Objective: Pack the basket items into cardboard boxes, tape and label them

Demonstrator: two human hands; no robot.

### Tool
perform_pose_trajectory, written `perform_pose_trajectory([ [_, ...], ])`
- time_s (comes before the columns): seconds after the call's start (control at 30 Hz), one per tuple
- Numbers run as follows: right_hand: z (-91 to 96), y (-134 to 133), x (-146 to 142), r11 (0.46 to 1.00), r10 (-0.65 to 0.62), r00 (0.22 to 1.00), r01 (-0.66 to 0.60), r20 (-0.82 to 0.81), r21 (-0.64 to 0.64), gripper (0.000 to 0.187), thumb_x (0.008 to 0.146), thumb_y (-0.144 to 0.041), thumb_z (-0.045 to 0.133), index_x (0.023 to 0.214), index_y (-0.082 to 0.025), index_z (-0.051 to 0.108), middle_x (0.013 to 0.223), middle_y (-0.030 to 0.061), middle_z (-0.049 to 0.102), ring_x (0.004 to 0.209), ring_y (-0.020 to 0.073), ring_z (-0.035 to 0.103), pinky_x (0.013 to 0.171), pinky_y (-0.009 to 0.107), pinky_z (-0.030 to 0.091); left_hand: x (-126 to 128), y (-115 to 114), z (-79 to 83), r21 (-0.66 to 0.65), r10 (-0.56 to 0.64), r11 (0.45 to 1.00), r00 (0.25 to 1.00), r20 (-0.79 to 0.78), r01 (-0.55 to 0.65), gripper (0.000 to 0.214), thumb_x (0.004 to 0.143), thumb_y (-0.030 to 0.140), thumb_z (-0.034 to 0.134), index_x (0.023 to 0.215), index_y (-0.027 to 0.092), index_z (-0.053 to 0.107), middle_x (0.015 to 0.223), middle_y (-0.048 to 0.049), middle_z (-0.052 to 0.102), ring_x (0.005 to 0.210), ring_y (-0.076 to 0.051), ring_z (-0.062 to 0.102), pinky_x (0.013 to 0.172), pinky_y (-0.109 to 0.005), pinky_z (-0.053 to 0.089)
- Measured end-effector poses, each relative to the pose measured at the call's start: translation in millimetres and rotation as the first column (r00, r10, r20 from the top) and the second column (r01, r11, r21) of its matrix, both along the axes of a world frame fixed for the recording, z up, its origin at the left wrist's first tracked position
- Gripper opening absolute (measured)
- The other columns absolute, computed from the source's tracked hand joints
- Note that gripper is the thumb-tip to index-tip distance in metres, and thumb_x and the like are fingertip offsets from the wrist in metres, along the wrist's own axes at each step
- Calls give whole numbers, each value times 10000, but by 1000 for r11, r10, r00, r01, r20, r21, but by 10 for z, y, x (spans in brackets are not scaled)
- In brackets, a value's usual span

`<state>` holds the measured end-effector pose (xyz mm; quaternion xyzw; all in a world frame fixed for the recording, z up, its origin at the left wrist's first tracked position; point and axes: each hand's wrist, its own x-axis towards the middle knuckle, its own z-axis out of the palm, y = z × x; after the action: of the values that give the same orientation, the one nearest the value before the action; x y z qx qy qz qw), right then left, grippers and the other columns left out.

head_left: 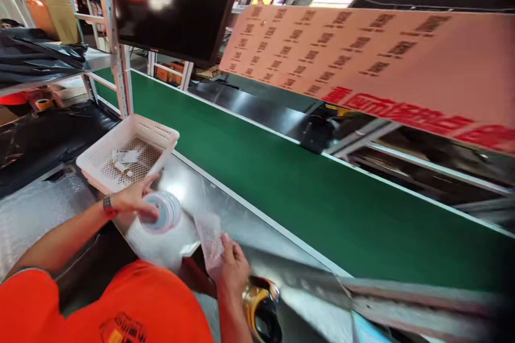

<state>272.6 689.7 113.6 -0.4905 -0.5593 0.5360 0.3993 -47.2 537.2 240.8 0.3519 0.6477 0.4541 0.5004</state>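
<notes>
My left hand (pixel 137 199) rests on top of a round clear spool of tape (pixel 163 213) that lies on a white plastic sheet (pixel 161 241) on the shiny metal bench (pixel 36 214). My right hand (pixel 231 268) pinches a small bubble-wrap pouch (pixel 211 238) and holds it upright just right of the spool. A white perforated basket (pixel 129 153) with a few small packets stands just beyond my left hand. An orange sleeve and shirt fill the lower left.
A green conveyor belt (pixel 289 187) runs diagonally along the bench's far edge. A dark screen (pixel 177 5) hangs above it, and a printed cardboard sheet (pixel 382 59) leans at the right. A gold and black object (pixel 261 311) lies under my right wrist. Black bags sit on a shelf at the left.
</notes>
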Motion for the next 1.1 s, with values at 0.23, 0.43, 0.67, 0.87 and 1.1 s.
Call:
perform_pose_trajectory([
  [0.23,346,-113,-29,928,214,963,-253,162,275,570,978,-722,688,745,-206,751,735,4,667,727,182,605,695,295,488,1026,352,-668,-132,-248,947,931,269,291,1519,401,498,1143,1727,227,453,843,34,773,682,-150,661,628,-242,493],
  [0.43,226,-209,258,870,257,950,-308,177,386,357,1086,-490,631,1033,-228,867,962,63,786,889,209,740,815,314,588,983,427,-847,-126,-235,960,963,133,252,752,458,575,1101,995,164,771,910,-19,776,834,-189,688,749,-291,527],
  [0.67,152,-426,332,780,138,964,-249,229,575,262,1115,-348,636,1173,-265,878,1112,86,727,1016,213,742,871,334,621,1172,461,-962,-152,-168,975,985,-28,162,773,513,557,1062,1089,176,715,1035,-46,790,1002,-251,719,872,-339,551],
  [0.87,76,-492,286,637,137,941,-323,310,700,244,1126,-284,612,1156,-266,854,1015,69,727,946,216,707,823,346,600,1297,495,-1026,-173,-71,984,989,-129,48,711,583,531,1017,1114,189,691,1083,-71,780,1061,-287,718,907,-362,559],
  [1.1,-57,-415,305,629,-162,912,-198,376,752,178,1045,-168,579,953,-261,700,897,30,710,852,222,682,784,348,554,1420,534,-995,-178,9,983,990,-138,-34,731,511,617,1017,1047,255,675,1123,-82,794,1174,-358,750,1022,-431,590],
])
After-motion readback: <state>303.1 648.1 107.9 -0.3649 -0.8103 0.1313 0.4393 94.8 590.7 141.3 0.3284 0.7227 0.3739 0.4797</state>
